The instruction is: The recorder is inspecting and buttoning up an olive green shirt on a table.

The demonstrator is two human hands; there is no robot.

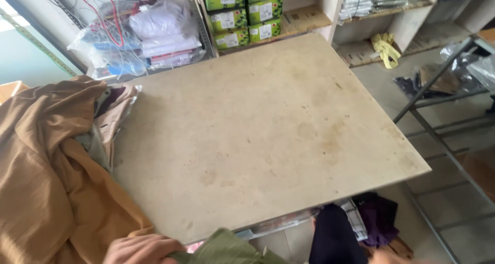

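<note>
Below, an olive-green cloth point(227, 248) is gripped by the left hand point(142, 249) at the table's point(268, 135) near edge; rightward it extends; the right hand's point(389, 256) fingers cannot be told.

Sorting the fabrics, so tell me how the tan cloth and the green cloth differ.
The tan cloth is a big crumpled heap lying on the table's left side; the green cloth shows only a small bunch at the near edge. No hand touches the tan cloth; the left hand grips the green. Both are wrinkled, plain-coloured fabric.
</note>
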